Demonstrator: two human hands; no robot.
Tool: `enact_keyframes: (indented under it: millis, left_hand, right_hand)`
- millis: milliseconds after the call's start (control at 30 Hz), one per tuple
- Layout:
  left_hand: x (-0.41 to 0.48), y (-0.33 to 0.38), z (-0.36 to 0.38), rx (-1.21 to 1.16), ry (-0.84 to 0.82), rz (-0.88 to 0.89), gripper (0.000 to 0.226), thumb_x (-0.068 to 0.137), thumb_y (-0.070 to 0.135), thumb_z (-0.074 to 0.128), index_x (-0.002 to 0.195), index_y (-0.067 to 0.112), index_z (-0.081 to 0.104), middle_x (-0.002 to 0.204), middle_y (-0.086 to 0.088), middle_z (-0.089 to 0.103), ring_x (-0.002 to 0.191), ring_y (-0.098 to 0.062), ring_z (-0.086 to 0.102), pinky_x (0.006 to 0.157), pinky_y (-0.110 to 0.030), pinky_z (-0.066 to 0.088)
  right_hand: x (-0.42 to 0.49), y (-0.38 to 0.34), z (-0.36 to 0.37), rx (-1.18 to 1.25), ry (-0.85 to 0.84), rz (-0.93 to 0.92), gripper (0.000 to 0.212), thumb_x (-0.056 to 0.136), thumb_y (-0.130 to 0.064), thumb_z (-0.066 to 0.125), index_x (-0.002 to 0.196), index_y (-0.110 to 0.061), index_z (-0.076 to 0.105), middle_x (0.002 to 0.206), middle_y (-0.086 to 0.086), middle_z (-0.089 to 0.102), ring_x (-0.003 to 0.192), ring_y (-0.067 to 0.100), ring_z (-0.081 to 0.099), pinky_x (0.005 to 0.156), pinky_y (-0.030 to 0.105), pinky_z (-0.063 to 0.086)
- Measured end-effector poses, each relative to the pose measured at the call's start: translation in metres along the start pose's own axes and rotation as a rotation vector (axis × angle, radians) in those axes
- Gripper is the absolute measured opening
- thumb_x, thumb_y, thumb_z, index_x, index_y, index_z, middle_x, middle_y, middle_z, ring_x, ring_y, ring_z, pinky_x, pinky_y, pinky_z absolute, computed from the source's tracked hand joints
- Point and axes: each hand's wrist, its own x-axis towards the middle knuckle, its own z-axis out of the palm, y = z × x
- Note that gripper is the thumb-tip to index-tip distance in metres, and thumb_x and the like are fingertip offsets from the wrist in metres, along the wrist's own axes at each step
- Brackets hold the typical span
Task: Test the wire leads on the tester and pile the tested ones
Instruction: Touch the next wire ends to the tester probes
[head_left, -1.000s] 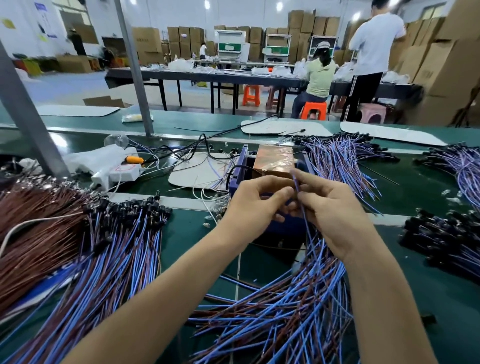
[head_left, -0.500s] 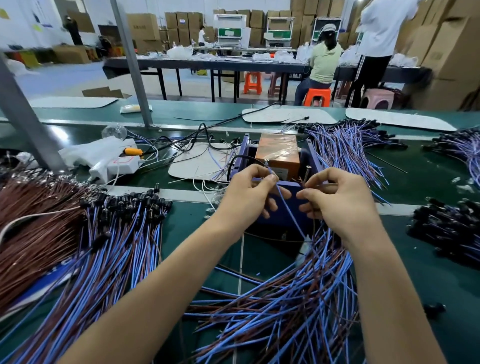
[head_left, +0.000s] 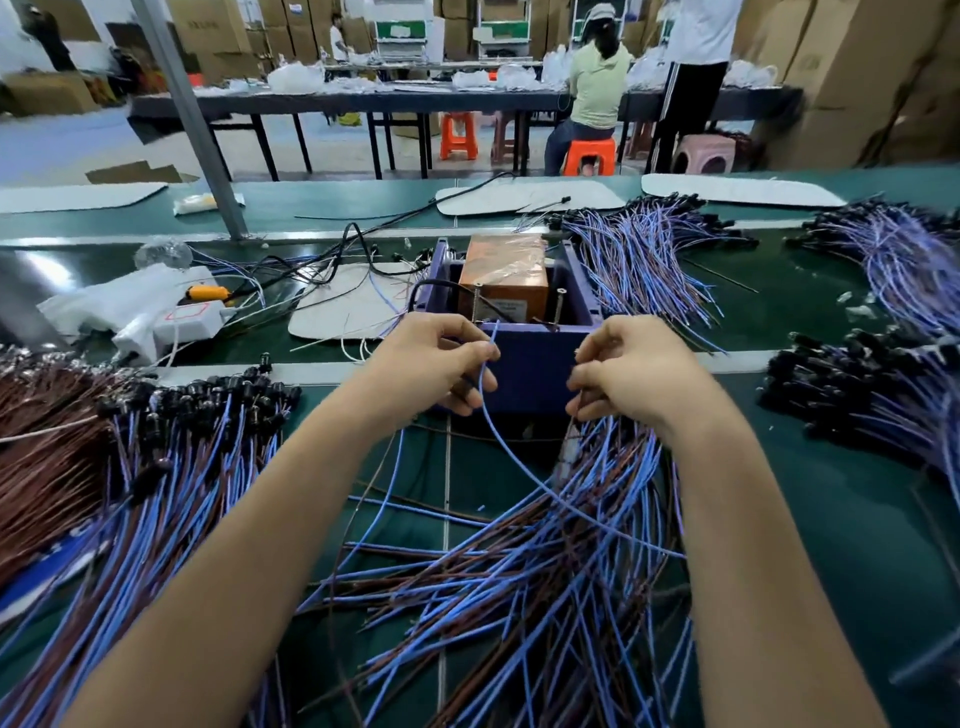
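The tester (head_left: 524, 364) is a blue box holding an orange block, with upright metal screws at its front. My left hand (head_left: 441, 364) pinches the end of a blue wire lead (head_left: 498, 436) just before the tester's front edge. The lead curves down and right into a loose heap of blue and brown leads (head_left: 519, 582) near me. My right hand (head_left: 628, 374) is curled over the top of that heap, fingers pinching a brown wire end beside the tester. A pile of leads with black connectors (head_left: 197, 447) lies to the left.
More lead bundles lie behind the tester (head_left: 644, 260) and at the right (head_left: 883, 384). A brown wire bundle (head_left: 47, 447) is far left. A white power strip (head_left: 171, 327), white pads and black cables sit left of the tester. A grey post (head_left: 192, 119) stands behind; people work at far tables.
My hands have drawn apart, left hand leftward and right hand rightward. The blue lead now stretches from my left fingers down to the heap. The view has tilted slightly downward.
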Motion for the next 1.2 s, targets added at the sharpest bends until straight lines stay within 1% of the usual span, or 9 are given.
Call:
enact_keyframes:
  millis: [133,267,433,533,667,767,900,1033,1200]
  left_hand:
    - [0.003,-0.005,0.000,0.020,0.014,-0.009,0.015,0.096,0.008,0.054,0.082,0.006,0.061,0.055,-0.001,0.067,0.042,-0.009,0.056,0.043,-0.019,0.048]
    - [0.005,-0.008,0.000,0.009,0.057,-0.007,0.016,0.096,0.008,0.053,0.083,0.005,0.061,0.054,-0.001,0.067,0.042,-0.009,0.056,0.042,-0.019,0.047]
    - [0.007,-0.007,-0.002,-0.042,0.134,0.018,0.014,0.095,0.007,0.054,0.083,0.006,0.060,0.054,-0.002,0.066,0.041,-0.010,0.056,0.042,-0.019,0.047]
    - [0.008,-0.008,-0.001,-0.047,0.171,0.034,0.014,0.095,0.006,0.055,0.082,0.008,0.060,0.053,-0.001,0.066,0.040,-0.010,0.055,0.042,-0.019,0.047]
    - [0.009,-0.009,-0.001,-0.060,0.184,0.041,0.015,0.095,0.007,0.055,0.081,0.009,0.061,0.053,-0.001,0.066,0.040,-0.010,0.055,0.042,-0.019,0.047]
    - [0.009,-0.009,-0.002,-0.060,0.177,0.042,0.015,0.095,0.008,0.055,0.082,0.009,0.061,0.054,-0.001,0.067,0.041,-0.010,0.056,0.042,-0.019,0.046]
    - [0.009,-0.009,-0.003,-0.062,0.172,0.042,0.014,0.095,0.009,0.056,0.082,0.009,0.062,0.055,-0.002,0.067,0.042,-0.011,0.056,0.043,-0.019,0.047]
    - [0.009,-0.010,-0.004,-0.056,0.169,0.041,0.013,0.095,0.009,0.055,0.084,0.008,0.062,0.056,-0.002,0.067,0.043,-0.011,0.057,0.044,-0.019,0.047]
    - [0.009,-0.009,-0.004,-0.057,0.173,0.033,0.013,0.095,0.009,0.056,0.084,0.008,0.063,0.056,-0.002,0.067,0.043,-0.011,0.057,0.044,-0.019,0.047]
  right_hand:
    - [0.000,0.003,-0.003,0.106,0.083,0.030,0.025,0.083,0.016,0.059,0.071,-0.004,0.049,0.071,0.023,0.063,0.048,0.028,0.066,0.041,0.025,0.052]
    - [0.003,0.003,0.006,0.197,0.177,-0.023,0.026,0.086,0.009,0.061,0.064,-0.004,0.056,0.059,0.012,0.063,0.050,0.025,0.066,0.057,0.032,0.060]
    - [0.002,-0.002,0.026,0.271,0.286,-0.104,0.021,0.087,0.004,0.062,0.069,-0.007,0.060,0.061,0.007,0.066,0.044,0.014,0.064,0.051,0.026,0.058]
    - [0.001,-0.002,0.037,0.341,0.349,-0.128,0.019,0.088,0.002,0.062,0.072,-0.009,0.058,0.062,0.007,0.066,0.042,0.013,0.062,0.047,0.024,0.055]
    - [0.001,-0.001,0.047,0.408,0.337,-0.112,0.015,0.089,0.001,0.061,0.077,-0.007,0.059,0.065,0.009,0.066,0.045,0.015,0.062,0.045,0.025,0.054]
    - [0.001,-0.001,0.051,0.449,0.311,-0.097,0.018,0.090,0.001,0.060,0.076,-0.010,0.059,0.067,0.010,0.067,0.047,0.015,0.062,0.044,0.023,0.050]
    - [-0.001,-0.002,0.054,0.489,0.445,-0.112,0.014,0.088,-0.002,0.058,0.078,-0.012,0.059,0.068,0.006,0.066,0.043,0.007,0.059,0.042,0.023,0.048]
    - [0.000,0.001,0.055,0.544,0.574,-0.093,0.015,0.086,-0.009,0.059,0.075,-0.018,0.056,0.073,0.006,0.067,0.042,0.006,0.057,0.051,0.031,0.050]
    - [0.003,0.004,0.058,0.510,0.501,-0.074,0.016,0.088,-0.007,0.058,0.076,-0.017,0.058,0.068,0.002,0.066,0.042,0.006,0.056,0.054,0.030,0.049]
